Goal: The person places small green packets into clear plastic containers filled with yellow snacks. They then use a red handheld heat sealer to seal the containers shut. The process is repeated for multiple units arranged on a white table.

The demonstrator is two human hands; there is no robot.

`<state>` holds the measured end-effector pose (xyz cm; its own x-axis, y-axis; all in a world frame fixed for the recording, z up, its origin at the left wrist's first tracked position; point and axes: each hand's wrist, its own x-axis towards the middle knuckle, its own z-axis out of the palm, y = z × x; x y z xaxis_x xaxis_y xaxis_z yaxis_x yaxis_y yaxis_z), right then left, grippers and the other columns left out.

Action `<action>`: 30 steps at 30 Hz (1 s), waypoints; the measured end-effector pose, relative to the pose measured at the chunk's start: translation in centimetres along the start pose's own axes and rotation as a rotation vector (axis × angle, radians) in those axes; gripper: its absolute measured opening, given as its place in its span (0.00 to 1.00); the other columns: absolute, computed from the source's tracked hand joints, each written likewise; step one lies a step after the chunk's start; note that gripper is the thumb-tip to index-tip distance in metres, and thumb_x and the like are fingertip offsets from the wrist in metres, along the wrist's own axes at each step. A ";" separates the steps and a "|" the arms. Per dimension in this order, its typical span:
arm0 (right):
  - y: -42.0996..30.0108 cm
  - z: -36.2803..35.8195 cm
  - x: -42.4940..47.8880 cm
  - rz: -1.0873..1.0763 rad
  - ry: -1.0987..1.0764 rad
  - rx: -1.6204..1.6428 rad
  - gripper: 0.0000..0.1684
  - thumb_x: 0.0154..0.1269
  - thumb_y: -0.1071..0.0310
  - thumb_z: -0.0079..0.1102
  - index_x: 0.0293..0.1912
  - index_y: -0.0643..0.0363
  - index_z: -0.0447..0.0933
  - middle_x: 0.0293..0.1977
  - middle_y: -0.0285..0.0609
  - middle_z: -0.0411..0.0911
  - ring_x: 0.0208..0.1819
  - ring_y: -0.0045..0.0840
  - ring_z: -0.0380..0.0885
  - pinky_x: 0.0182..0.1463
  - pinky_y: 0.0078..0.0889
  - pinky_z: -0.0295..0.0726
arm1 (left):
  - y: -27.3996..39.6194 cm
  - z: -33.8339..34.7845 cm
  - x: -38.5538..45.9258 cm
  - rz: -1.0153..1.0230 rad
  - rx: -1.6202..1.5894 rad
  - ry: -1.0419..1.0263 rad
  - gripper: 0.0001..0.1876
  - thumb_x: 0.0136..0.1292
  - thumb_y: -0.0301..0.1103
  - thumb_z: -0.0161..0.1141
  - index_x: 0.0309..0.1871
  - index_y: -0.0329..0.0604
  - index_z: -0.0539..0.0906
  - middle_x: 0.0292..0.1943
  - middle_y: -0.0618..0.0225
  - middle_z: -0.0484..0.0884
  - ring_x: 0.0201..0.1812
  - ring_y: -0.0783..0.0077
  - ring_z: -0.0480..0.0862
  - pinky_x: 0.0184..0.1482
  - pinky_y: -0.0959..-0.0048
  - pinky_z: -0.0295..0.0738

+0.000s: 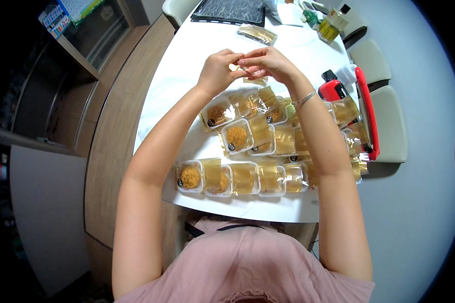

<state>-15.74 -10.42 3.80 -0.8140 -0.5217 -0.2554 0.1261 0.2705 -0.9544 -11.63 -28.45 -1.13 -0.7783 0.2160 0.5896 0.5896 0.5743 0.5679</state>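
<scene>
Both arms reach forward over a white table. My left hand (222, 71) and my right hand (267, 64) meet at the fingertips, with a small pale piece (234, 67) between them, mostly hidden by the fingers; what it is I cannot tell. Below the hands, packaged round golden pastries lie in overlapping rows, each in a white plastic tray within a clear and gold wrapper. One packaged pastry (236, 136) lies near the middle, another (190, 177) at the near left. A gold packet (259, 81) lies just under my right hand, partly covered.
A black baking tray (229, 11) lies at the far end, near a stack of gold wrappers (256, 34). An oil bottle (330, 27) stands far right. A red device (331, 90) and a red-edged object (367, 113) are along the right edge, beside pale chairs (388, 121).
</scene>
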 end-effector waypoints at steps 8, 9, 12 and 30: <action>1.2 -0.6 0.0 0.064 -0.057 0.148 0.16 0.62 0.68 0.65 0.47 0.68 0.78 0.35 0.47 0.83 0.37 0.28 0.86 0.42 0.28 0.88 | -0.9 -0.7 -0.4 -0.077 -0.066 -0.063 0.21 0.53 0.31 0.72 0.52 0.39 0.84 0.40 0.62 0.85 0.38 0.73 0.86 0.42 0.77 0.86; 1.3 -0.6 0.0 0.060 -0.060 0.155 0.16 0.62 0.68 0.65 0.47 0.67 0.78 0.35 0.47 0.83 0.38 0.28 0.86 0.42 0.27 0.88 | -1.0 -0.8 -0.4 -0.122 -0.088 -0.054 0.20 0.54 0.30 0.72 0.51 0.39 0.84 0.40 0.63 0.85 0.39 0.74 0.86 0.42 0.77 0.86; 1.3 -0.8 -0.3 0.022 -0.053 0.303 0.19 0.63 0.68 0.64 0.50 0.70 0.75 0.33 0.48 0.83 0.43 0.30 0.85 0.43 0.28 0.89 | -1.4 -1.1 -0.2 -0.562 -0.865 -0.034 0.18 0.59 0.29 0.68 0.51 0.34 0.79 0.36 0.62 0.83 0.39 0.71 0.86 0.48 0.74 0.84; 1.7 -1.6 1.4 -0.118 0.319 0.050 0.10 0.61 0.76 0.62 0.42 0.71 0.77 0.30 0.48 0.82 0.28 0.29 0.86 0.27 0.26 0.85 | -3.0 0.4 1.4 -0.763 0.583 -0.443 0.45 0.35 0.62 0.74 0.52 0.34 0.78 0.50 0.51 0.79 0.48 0.58 0.83 0.46 0.66 0.81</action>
<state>-17.54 -9.41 2.08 -0.9600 -0.2652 -0.0893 0.0418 0.1795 -0.9829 -14.55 -29.56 -2.20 -0.9775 -0.1609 -0.1361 -0.1925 0.9443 0.2669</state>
